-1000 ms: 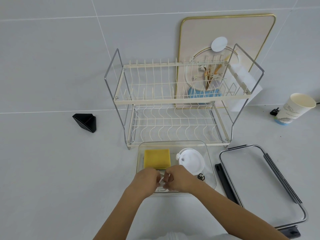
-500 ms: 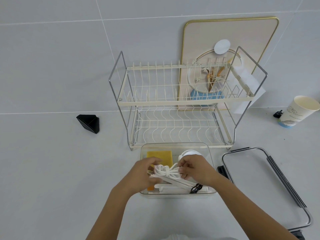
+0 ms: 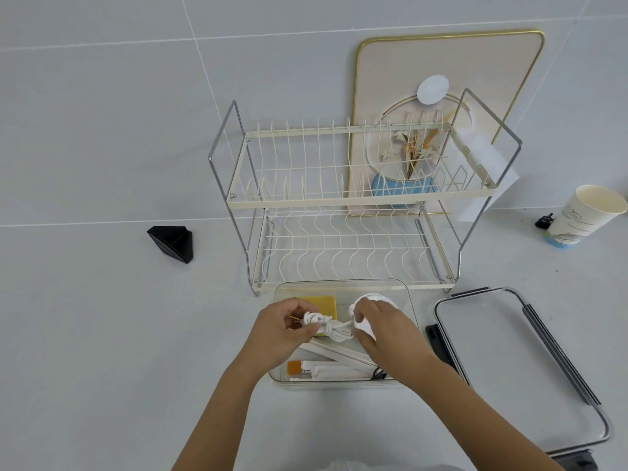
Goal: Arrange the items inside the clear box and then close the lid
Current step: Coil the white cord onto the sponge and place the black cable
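Two bare hands hold a bundle of white cord [image 3: 328, 326] over an open clear box [image 3: 409, 300]. The left hand [image 3: 283, 329] pinches the knotted end of the bundle, thumb and fingers closed on it. The right hand [image 3: 382, 329] grips the other end, fingers curled around the strands. The bundle's long axis runs left to right between the two sets of fingers, roughly level, so neither hand is nearer; each holds one end.

Directly below the fingers, inside the box, lie long white tools [image 3: 334, 355] and a small orange-headed brush [image 3: 299, 367]. Just beyond the left fingertips sits a yellow sponge [image 3: 326, 304]; under the right fingertips is a round white lid-like piece [image 3: 375, 298], mostly hidden. The box's own lid [image 3: 503, 362] lies flat, well apart to the right of the right hand. It probably stays there until the cord is set down into the box.
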